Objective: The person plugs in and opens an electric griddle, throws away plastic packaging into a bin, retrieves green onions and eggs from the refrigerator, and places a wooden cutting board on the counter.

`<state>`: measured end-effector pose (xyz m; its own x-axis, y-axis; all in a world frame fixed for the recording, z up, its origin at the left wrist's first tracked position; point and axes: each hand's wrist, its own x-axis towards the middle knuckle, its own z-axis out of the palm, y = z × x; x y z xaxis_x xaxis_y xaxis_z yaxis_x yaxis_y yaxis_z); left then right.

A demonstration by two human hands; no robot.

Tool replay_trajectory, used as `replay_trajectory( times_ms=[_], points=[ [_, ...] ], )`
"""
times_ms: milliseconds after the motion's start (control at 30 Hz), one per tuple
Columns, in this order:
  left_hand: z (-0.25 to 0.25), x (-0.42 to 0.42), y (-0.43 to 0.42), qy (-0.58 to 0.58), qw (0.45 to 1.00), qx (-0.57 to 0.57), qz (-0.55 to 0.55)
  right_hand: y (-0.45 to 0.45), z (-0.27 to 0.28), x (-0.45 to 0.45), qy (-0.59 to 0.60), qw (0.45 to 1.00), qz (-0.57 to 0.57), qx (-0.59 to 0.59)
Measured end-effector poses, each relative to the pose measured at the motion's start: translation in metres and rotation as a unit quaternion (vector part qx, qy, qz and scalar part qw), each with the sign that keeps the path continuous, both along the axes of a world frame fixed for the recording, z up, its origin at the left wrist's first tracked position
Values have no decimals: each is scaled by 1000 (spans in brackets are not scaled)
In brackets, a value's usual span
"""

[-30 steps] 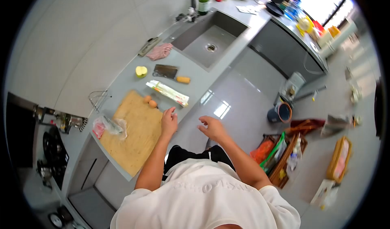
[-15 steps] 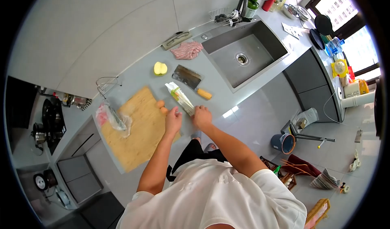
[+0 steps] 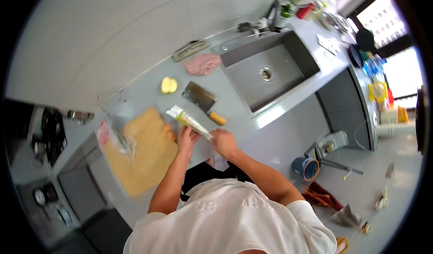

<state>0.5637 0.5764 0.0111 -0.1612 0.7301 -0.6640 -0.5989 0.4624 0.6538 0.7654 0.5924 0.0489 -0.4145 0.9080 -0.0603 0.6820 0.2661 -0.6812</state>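
A long white and green packet [image 3: 188, 121] is between my two hands above the counter's front edge. My left hand [image 3: 186, 139] is closed on its near side, around the middle. At the packet's right end, my right hand [image 3: 223, 142] grips it with bent fingers. Just beyond lies a cleaver [image 3: 200, 97] with a wooden handle. A cut yellow-green fruit half [image 3: 169, 85] sits to the cleaver's left. Brown eggs [image 3: 169, 132] rest at the upper right edge of the wooden board [image 3: 140, 163], close to my left hand.
A clear plastic bag [image 3: 121, 143] lies on the board's left part. A pink cloth [image 3: 202, 64] and a grey-green object [image 3: 190, 50] lie near the wall. The sink [image 3: 275, 69] is at the back right. A bucket [image 3: 306, 168] stands on the floor to the right.
Both hands have come to the packet. My right hand reached its end first, then my left hand moved from beside the eggs onto it. The camera view has shifted too.
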Motion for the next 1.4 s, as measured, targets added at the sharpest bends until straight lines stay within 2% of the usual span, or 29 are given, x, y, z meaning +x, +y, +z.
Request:
replay_trajectory(
  times_ms=[67, 233, 333, 533, 700, 767, 867, 933, 1100, 1400],
  points=[
    [6, 3, -7, -27, 998, 47, 45, 5, 19, 2, -1, 999, 36, 3],
    [31, 3, -51, -8, 982, 72, 175, 10, 55, -7, -4, 989, 139, 42],
    [48, -8, -90, -52, 968, 89, 227, 1, 71, -26, 0, 974, 221, 50],
    [58, -54, -190, -37, 929, 145, 339, -55, 88, -100, 4, 934, 346, 86],
    [72, -108, -304, -21, 865, 168, 472, -146, 103, -194, -16, 896, 437, 82],
    [77, -150, -361, -14, 831, 162, 532, -191, 107, -252, -5, 872, 479, 101],
    [80, -209, -456, -4, 840, 148, 521, -271, 107, -330, -6, 831, 542, 120],
    [88, -248, -517, 3, 826, 151, 543, -327, 108, -377, 13, 829, 554, 76],
    [106, -359, -649, 25, 814, 148, 561, -448, 110, -504, 43, 808, 585, 58],
    [107, -603, -782, 78, 796, 142, 583, -570, 95, -765, 146, 781, 605, 52]
  ],
)
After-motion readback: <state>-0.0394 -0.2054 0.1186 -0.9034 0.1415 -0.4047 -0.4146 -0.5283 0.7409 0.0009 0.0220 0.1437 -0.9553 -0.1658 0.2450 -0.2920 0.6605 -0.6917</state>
